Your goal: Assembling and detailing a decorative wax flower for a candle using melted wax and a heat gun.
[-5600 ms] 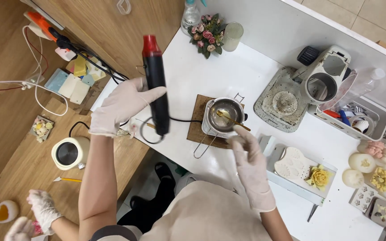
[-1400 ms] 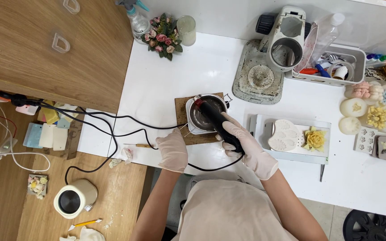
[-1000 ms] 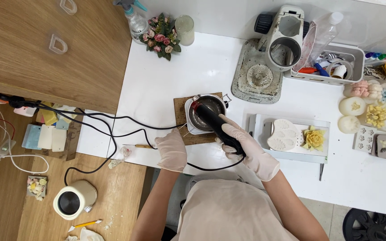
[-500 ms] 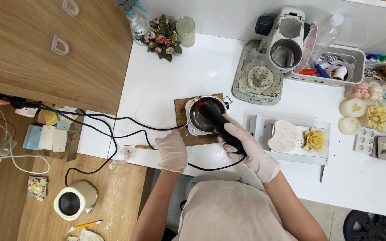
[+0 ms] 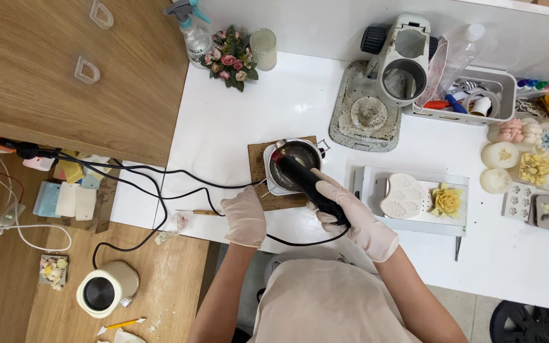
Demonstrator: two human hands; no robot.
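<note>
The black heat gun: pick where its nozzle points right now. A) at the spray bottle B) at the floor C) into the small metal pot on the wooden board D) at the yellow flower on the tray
C: the right hand grips the black heat gun, whose nozzle is aimed into the small metal pot on the wooden board.

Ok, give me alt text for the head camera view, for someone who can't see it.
A gloved right hand aims a black corded heat gun into a small metal pot on a wooden board; the gloved left hand rests on the white table edge beside it.
</note>
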